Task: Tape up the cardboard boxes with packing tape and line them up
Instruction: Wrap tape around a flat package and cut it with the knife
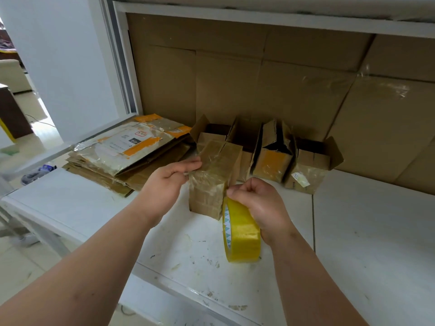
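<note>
The cardboard box (215, 180) is being steadied upright on the desk (367, 236) by the left hand (169, 182), fingers straight. The tape roll (242, 234), just beside it, is being gripped by the right hand (259, 201).

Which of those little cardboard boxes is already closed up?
The front box, between the left hand and right hand. It is closed and tape-wrapped; the boxes behind it gape open.
</note>
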### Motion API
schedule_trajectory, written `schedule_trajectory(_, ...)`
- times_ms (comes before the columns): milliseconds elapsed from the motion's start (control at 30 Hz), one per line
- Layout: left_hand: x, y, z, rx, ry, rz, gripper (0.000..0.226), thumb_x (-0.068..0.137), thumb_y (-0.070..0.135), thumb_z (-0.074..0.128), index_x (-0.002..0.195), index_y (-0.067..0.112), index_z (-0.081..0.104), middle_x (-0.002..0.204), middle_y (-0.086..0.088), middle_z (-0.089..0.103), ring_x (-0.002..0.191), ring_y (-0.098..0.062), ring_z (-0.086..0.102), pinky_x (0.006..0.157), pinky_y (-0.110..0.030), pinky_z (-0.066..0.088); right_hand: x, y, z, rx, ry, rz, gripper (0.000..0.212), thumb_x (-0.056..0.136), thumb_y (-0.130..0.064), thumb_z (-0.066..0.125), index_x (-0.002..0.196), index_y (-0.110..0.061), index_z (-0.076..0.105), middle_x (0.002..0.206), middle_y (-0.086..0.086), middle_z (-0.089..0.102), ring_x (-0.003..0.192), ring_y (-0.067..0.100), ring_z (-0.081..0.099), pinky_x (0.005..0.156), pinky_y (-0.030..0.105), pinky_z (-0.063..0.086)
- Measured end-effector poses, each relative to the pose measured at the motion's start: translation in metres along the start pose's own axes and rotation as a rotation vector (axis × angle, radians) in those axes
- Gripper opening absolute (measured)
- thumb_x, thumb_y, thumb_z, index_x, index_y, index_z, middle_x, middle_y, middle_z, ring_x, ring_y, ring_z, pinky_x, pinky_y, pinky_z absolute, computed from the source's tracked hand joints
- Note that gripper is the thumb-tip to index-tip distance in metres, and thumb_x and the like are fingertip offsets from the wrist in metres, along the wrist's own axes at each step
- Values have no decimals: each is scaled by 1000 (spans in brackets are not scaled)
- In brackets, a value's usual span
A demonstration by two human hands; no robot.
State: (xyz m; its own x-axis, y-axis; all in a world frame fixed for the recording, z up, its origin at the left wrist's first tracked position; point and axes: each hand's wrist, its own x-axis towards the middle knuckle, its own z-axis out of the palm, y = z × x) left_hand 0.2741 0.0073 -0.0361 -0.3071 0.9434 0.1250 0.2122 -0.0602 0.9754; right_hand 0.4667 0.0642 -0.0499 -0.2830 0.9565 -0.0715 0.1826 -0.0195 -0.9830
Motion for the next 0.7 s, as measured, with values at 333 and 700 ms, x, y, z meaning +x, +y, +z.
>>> schedule_trajectory(333, 7, -7, 3, 108, 62, 137, 31, 92, 2, 64, 91, 32, 71, 116, 19, 66, 108, 0, 62, 101, -32, 50, 8, -5, 3, -202, 49, 5, 44, 71, -42, 84, 69, -20, 46, 70, 3, 55, 66, 19, 53, 63, 34, 45)
schedule_trajectory(700, 13, -20, 7, 403, 187, 376, 22, 84, 3, 74, 97, 20, 77, 111, 16, 65, 107, -11, 63, 94, -36, 53, 13, -10, 9, -323, 92, 15, 44, 73, -43, 82, 71, -20, 45, 68, 1, 45, 62, 16, 43, 58, 30, 34)
